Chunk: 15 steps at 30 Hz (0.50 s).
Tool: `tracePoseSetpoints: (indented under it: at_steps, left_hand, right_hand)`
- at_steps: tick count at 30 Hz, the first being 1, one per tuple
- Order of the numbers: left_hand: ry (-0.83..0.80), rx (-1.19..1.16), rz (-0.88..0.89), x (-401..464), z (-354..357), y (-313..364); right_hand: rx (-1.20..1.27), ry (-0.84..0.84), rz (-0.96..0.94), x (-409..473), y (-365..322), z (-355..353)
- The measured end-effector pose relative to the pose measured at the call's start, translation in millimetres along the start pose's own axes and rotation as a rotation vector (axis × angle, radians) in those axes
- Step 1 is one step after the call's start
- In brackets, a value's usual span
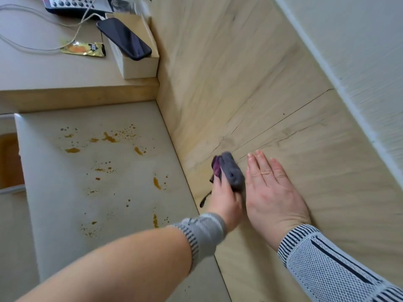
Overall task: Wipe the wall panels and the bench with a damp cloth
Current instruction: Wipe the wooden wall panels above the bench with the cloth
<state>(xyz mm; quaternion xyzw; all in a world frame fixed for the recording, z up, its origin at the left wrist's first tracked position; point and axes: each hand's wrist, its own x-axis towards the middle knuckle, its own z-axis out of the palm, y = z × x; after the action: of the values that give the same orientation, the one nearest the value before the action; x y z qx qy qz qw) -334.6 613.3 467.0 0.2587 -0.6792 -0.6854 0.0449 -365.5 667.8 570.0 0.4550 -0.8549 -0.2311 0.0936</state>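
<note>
**Cloth on the wall, stains still waiting on the bench**

A person's left hand [225, 198] holds a bunched grey-and-purple cloth [230, 171] in a clenched grip against the lower wall panel [229, 73], just above its seam with the bench [104, 171]. The right hand [272, 192] lies flat on the panel beside it, fingers straight, grasping nothing. By appearances the job is at an early stage: orange-brown splashes [109, 138] dot the bench seat, none visibly wiped. A phone [124, 38] rests on a box on the tabletop [54, 70] beyond.
</note>
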Motion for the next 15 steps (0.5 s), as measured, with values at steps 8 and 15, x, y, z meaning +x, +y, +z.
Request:
tracePoseSetpoints:
  at_steps: [8,15]
  left_hand:
    - [0.009,0.09,0.051,10.8,2.2,-33.1]
    - [0.005,0.074,-0.09,28.5,1.4,-49.2]
  right_hand:
    - [0.073,-0.059,-0.021,3.2,-15.1,25.1]
    - [0.097,-0.061,-0.044,9.0,-21.7,40.9]
